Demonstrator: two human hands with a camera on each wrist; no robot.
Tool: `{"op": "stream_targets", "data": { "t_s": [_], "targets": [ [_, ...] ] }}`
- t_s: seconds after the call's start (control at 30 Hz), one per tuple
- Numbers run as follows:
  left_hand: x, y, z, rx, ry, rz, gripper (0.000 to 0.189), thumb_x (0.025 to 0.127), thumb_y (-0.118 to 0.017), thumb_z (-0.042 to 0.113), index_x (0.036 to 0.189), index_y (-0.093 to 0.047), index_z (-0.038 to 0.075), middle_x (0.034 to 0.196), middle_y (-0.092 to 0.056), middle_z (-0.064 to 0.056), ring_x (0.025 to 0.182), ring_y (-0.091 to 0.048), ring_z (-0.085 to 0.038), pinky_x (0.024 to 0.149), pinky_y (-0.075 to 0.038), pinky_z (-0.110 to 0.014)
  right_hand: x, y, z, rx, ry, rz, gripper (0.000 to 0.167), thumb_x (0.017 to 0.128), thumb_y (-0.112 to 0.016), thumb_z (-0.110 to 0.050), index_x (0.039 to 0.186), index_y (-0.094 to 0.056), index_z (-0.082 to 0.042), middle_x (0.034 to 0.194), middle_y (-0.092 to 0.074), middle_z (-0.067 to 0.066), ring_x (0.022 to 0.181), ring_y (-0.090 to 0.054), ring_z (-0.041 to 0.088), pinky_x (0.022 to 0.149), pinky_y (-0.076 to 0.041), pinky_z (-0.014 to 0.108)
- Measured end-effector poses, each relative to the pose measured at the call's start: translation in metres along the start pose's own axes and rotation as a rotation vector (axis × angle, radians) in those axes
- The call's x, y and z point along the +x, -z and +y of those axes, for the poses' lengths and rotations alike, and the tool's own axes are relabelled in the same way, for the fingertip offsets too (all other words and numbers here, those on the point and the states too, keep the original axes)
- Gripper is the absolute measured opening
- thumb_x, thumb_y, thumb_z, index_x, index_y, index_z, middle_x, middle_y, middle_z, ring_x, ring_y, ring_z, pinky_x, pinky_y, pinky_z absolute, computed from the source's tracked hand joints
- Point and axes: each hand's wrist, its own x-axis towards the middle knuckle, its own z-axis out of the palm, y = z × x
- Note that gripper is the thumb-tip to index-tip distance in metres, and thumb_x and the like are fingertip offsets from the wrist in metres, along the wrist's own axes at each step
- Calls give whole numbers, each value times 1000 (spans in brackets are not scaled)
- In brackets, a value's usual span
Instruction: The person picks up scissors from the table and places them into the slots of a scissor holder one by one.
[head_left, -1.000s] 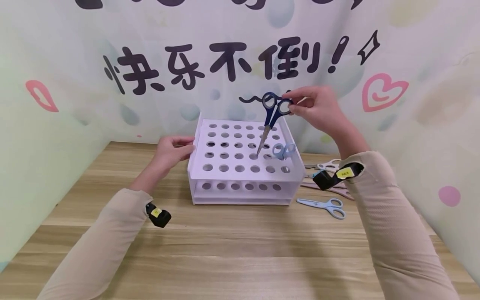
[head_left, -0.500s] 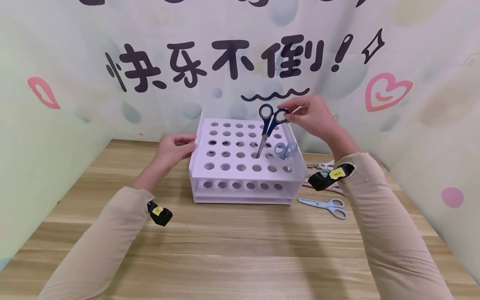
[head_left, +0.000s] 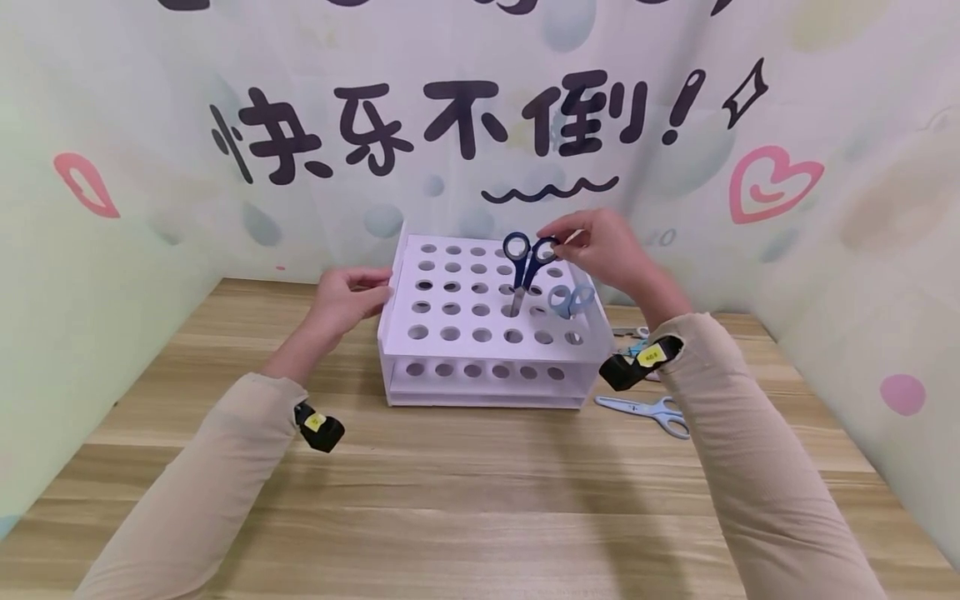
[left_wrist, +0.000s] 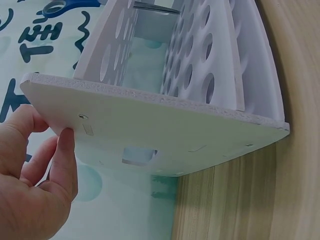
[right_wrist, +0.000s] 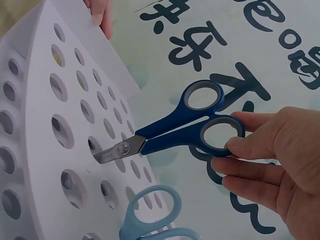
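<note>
My right hand (head_left: 607, 254) pinches one handle loop of the dark blue scissors (head_left: 530, 265) between thumb and fingers. Their blades point down into a hole of the white rack (head_left: 495, 354), handles above its top board. The right wrist view shows the same scissors (right_wrist: 185, 125) with the lower blade part hidden in the hole. My left hand (head_left: 341, 302) holds the rack's left side panel near its rear edge; in the left wrist view a thumb or finger lies on the panel's outer face (left_wrist: 125, 135). Light blue scissors (head_left: 570, 302) stand in a hole at the rack's right.
Another light blue pair of scissors (head_left: 652, 412) lies on the wooden table (head_left: 465, 500), right of the rack. More scissors (head_left: 633, 342) lie behind my right wrist, partly hidden. A printed cloth (head_left: 337, 208) hangs close behind the rack.
My right hand has come down and slightly left with the dark blue scissors, and their blades sit deeper in the hole. The left hand stays at the rack; the view shifted slightly early on.
</note>
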Motion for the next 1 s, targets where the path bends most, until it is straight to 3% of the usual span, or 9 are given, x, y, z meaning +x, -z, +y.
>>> {"op": "stream_targets", "data": {
  "t_s": [0.27,0.83,1.0],
  "targets": [
    [-1,0,-1,-7,-2,4,40,87,-58,6,125,-53,-3,117,-55,-19,97,-55,-18,79,-53,-23,0,-11,5,-8,-38,-33,28,83,-60,5,109,-67,-4,99,-63,12,86,-62,24,71,-54,31],
    [-2,1,-1,-9,6,7,40,88,-57,7,127,-52,-2,117,-54,-18,100,-54,-19,80,-52,-24,4,-26,10,-46,-17,-72,31,82,-59,7,110,-66,-3,94,-64,14,83,-64,26,70,-55,32],
    [-1,0,-2,-18,3,5,40,87,-58,6,126,-52,-2,117,-54,-18,99,-55,-19,80,-52,-24,5,-29,10,-54,4,-78,30,81,-61,8,108,-67,-3,94,-65,14,84,-64,25,75,-55,32]
  ]
}}
